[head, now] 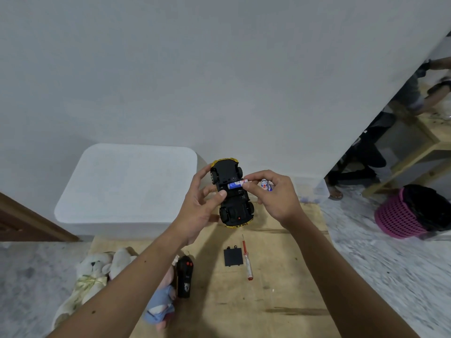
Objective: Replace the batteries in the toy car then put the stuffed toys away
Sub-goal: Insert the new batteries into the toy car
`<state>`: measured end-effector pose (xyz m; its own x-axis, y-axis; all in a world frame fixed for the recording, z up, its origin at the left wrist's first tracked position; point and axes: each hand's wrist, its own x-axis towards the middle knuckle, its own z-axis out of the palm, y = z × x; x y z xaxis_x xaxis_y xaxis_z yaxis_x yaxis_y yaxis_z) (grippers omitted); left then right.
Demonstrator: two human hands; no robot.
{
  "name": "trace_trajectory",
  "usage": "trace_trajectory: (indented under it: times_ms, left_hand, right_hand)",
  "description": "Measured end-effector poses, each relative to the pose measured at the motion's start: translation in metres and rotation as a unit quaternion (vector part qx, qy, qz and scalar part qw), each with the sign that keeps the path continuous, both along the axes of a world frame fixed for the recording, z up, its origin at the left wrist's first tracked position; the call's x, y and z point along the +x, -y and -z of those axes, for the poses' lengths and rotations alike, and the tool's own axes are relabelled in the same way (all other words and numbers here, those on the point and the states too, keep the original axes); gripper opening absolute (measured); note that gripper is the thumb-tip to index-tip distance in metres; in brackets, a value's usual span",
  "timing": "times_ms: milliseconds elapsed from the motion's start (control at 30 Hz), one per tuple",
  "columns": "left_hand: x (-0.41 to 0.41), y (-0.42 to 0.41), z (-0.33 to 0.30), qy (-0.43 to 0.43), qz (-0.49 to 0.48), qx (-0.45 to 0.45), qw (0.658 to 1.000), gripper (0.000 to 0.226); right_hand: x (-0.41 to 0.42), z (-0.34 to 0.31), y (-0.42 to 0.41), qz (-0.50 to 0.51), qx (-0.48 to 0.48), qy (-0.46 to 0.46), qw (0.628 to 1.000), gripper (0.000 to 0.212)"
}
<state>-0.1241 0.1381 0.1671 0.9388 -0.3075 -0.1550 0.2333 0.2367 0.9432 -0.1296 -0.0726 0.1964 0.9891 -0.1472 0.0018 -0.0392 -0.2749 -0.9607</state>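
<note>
A yellow toy car (233, 202) is held upside down above a wooden board, black underside up, its battery bay uncovered. My left hand (203, 203) grips the car's left side. With its fingertips my right hand (273, 193) pinches a blue and white battery (234, 184) lying across the bay, and more batteries (265, 185) are tucked in the same hand. The black battery cover (233, 256) and a red-handled screwdriver (247, 258) lie on the board below. A cream teddy bear (94, 267) and a pink and blue stuffed toy (159, 306) lie at the lower left, partly behind my left arm.
A black remote control (184, 276) lies on the wooden board (280, 301) beside the toys. A white lidded bin (127, 189) stands against the wall behind. A pink basket (400, 213) with a black liner sits at right, near a mirror (400, 132).
</note>
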Motion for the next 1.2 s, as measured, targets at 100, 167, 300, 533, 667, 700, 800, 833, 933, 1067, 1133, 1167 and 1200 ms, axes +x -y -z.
trace_trajectory:
  times_ms: [100, 167, 300, 533, 667, 700, 800, 833, 933, 1067, 1133, 1167, 1200]
  left_hand:
    - [0.0, -0.002, -0.001, 0.001, 0.002, 0.008, 1.0, 0.064]
    - [0.0, -0.003, -0.001, 0.002, 0.002, 0.009, 1.0, 0.064]
    - [0.0, -0.004, -0.002, 0.0, 0.002, 0.007, 1.0, 0.065]
    - [0.001, -0.007, -0.004, 0.001, 0.008, 0.01, 1.0, 0.063]
    - [0.001, -0.009, -0.005, 0.002, 0.005, 0.01, 1.0, 0.062]
    - [0.001, -0.01, -0.006, 0.002, 0.002, 0.011, 1.0, 0.062]
    - [0.002, -0.011, -0.008, 0.005, 0.0, 0.012, 1.0, 0.061]
    - [0.002, -0.012, -0.009, 0.007, 0.002, 0.013, 1.0, 0.061]
    - [0.001, -0.013, -0.012, 0.01, 0.005, 0.02, 1.0, 0.061]
    - [-0.001, -0.016, -0.015, 0.022, 0.011, 0.024, 0.999, 0.067]
    - [-0.001, -0.017, -0.015, 0.025, 0.017, 0.025, 0.999, 0.072]
    - [-0.002, -0.017, -0.016, 0.025, 0.02, 0.025, 0.999, 0.075]
    - [-0.002, -0.017, -0.016, 0.026, 0.021, 0.025, 0.999, 0.077]
  right_hand:
    - [0.001, 0.001, 0.004, -0.029, -0.007, 0.005, 1.0, 0.012]
    - [0.002, -0.001, 0.004, -0.049, -0.007, 0.01, 0.999, 0.013]
    - [0.003, -0.001, 0.002, -0.037, 0.015, 0.022, 0.999, 0.014]
    - [0.003, 0.01, -0.008, -0.037, 0.026, 0.04, 0.998, 0.01]
    - [0.005, 0.008, -0.007, -0.063, -0.005, 0.045, 0.997, 0.009]
    - [0.005, 0.007, -0.007, -0.07, -0.021, 0.05, 0.996, 0.01]
    - [0.006, 0.005, -0.007, -0.067, 0.0, 0.034, 0.997, 0.01]
    - [0.006, 0.004, -0.007, -0.061, 0.019, 0.021, 0.998, 0.01]
    - [0.006, 0.002, -0.009, -0.045, 0.055, -0.007, 0.997, 0.009]
    - [0.004, -0.003, -0.011, -0.032, 0.065, -0.033, 0.997, 0.004]
    - [0.004, -0.006, -0.013, -0.031, 0.089, -0.049, 0.994, 0.002]
    - [0.004, -0.008, -0.014, -0.033, 0.093, -0.052, 0.994, 0.002]
    - [0.005, -0.009, -0.015, -0.035, 0.082, -0.049, 0.995, 0.003]
